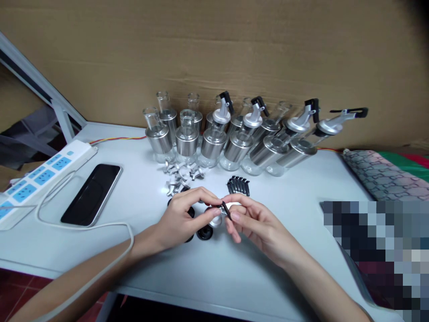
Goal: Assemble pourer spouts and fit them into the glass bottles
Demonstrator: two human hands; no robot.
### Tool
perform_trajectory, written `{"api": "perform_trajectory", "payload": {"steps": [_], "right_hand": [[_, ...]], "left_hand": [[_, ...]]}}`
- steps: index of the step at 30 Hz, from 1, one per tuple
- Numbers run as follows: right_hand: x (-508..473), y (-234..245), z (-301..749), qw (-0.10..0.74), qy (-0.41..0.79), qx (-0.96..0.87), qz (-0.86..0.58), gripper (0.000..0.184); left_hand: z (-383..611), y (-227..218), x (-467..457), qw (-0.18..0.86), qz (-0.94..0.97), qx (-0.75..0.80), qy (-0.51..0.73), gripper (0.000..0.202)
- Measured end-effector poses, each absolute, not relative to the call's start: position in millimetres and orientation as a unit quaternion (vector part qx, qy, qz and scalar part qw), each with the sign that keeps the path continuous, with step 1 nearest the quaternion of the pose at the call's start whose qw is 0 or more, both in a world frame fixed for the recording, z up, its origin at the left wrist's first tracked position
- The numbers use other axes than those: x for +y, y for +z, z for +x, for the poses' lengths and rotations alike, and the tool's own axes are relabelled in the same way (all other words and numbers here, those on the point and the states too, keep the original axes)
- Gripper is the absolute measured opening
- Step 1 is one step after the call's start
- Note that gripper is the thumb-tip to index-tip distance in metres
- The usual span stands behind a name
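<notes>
My left hand (184, 212) and my right hand (258, 219) meet above the table, both closed. In my left fingers is a silver pourer spout (215, 221), partly hidden by them. A small black lever (226, 210) sits at its tip, pinched by my right thumb and fingers; whether it is joined to the spout I cannot tell. Black round stoppers (204, 232) lie below and behind my left hand. Beyond the hands are a heap of silver spout pieces (182, 174) and a row of black levers (238, 185).
Glass bottles with metal sleeves (187, 138) stand in rows at the back; several carry silver pourers with black levers (253, 117). At left lie a phone (92, 194), a power strip (43, 176) and a white cable (129, 232) crossing my left forearm. Patterned cloth (385, 174) is at right.
</notes>
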State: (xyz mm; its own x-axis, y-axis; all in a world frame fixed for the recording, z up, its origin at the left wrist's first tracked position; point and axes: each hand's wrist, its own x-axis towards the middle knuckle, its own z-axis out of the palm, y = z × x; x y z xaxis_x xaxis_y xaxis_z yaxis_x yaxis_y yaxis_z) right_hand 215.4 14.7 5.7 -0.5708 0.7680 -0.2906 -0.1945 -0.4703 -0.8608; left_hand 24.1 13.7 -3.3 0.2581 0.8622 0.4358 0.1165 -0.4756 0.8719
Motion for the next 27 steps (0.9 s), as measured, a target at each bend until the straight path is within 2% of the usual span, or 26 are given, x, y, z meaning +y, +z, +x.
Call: {"api": "perform_trajectory", "payload": {"steps": [3, 10, 19, 27], "right_hand": [[15, 4, 216, 0.296, 0.781, -0.429, -0.345, 0.028], [10, 5, 214, 0.306, 0.673, -0.55, -0.388, 0.03], [0, 0, 208, 0.293, 0.746, -0.5, -0.327, 0.038], [-1, -2, 211, 0.326, 0.543, -0.664, -0.398, 0.048]], "left_hand": [[24, -3, 13, 0.39, 0.691, 0.352, 0.497, 0.004], [26, -4, 13, 0.435, 0.629, 0.378, 0.521, 0.005], [28, -3, 10, 0.471, 0.6, 0.381, 0.522, 0.007], [28, -1, 11, 0.497, 0.566, 0.388, 0.532, 0.011]]}}
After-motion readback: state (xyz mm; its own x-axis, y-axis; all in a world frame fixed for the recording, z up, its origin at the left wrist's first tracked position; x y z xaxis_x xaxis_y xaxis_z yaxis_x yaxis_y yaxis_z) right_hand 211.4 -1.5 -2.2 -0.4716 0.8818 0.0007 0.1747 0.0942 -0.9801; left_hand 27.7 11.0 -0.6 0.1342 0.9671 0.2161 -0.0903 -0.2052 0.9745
